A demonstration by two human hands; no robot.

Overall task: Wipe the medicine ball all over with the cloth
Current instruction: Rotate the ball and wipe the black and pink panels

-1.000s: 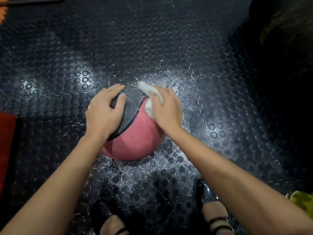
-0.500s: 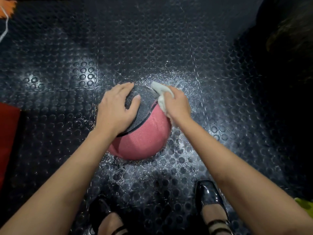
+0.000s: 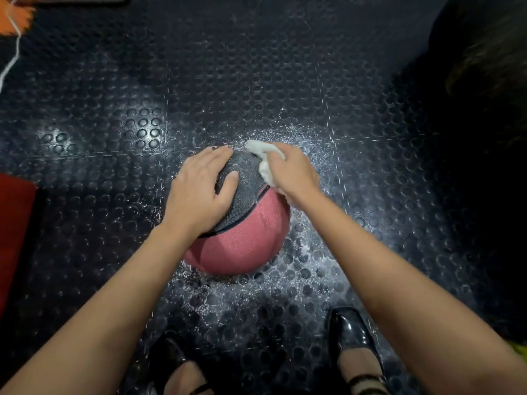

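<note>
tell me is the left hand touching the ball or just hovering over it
Touching. The head view shows the left hand lying flat on the dark panel of the medicine ball, fingers and thumb spread against its surface with no gap visible.

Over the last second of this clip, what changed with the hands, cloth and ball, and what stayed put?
The right hand slid the cloth from the ball's top down around its far right side. No grip was taken or released. The left hand stayed flat on the ball's dark panel, steadying it, and the ball kept its place on the studded floor, pink half toward the person.
</note>
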